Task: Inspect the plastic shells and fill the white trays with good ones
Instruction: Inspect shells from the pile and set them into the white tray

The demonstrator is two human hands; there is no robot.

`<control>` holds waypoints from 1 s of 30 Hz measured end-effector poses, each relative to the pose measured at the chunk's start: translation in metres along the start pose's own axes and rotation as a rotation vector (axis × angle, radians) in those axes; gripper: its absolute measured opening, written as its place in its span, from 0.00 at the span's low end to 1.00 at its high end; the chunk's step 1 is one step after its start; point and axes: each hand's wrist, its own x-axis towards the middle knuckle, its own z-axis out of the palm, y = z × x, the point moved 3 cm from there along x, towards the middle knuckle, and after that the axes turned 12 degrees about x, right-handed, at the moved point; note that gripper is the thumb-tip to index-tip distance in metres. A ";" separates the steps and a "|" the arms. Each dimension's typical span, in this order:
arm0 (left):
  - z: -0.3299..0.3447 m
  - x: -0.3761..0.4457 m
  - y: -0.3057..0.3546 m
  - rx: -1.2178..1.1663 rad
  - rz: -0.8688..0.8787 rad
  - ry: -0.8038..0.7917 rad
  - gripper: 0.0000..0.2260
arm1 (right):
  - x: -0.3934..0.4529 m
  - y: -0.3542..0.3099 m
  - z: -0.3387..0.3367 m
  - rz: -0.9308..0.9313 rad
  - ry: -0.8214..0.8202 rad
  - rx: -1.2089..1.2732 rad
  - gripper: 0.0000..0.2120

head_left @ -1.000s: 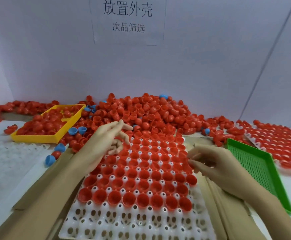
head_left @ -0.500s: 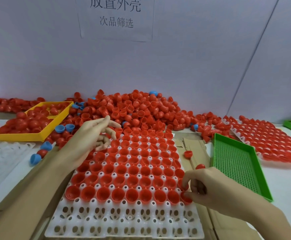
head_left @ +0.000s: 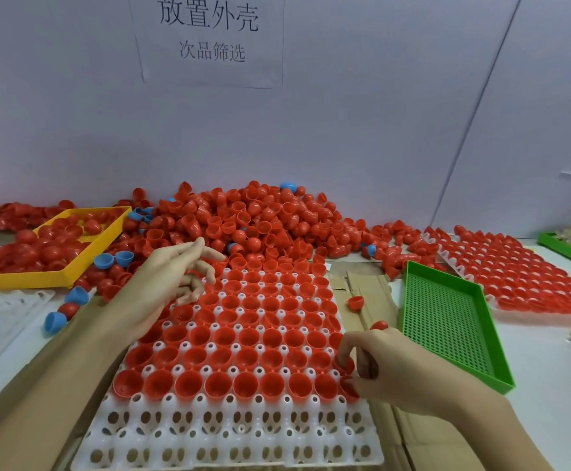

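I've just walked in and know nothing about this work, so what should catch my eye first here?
First, the big heap of red plastic shells piled against the back wall. In front of it lies a white moulded tray, mostly filled with red shells, open side up; its two nearest rows are empty. The right hand pinches a red shell at the tray's right edge.

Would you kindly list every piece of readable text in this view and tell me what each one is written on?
"放置外壳": the large top line on the white paper sign taped to the wall behind the pile of red shells.
"次品筛选": the smaller second line on the same sign.
No other text, label or number shows on the white tray, the yellow tray or the green tray.
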 end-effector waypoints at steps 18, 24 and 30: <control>-0.024 0.009 -0.009 -0.100 0.033 0.130 0.17 | 0.035 -0.021 -0.078 0.039 -0.147 0.065 0.08; -0.032 0.012 -0.017 -0.113 0.004 0.188 0.16 | 0.139 0.024 -0.092 0.030 0.289 -0.046 0.15; -0.035 0.012 -0.018 -0.110 -0.003 0.189 0.16 | 0.190 0.061 -0.065 -0.105 0.413 -0.242 0.38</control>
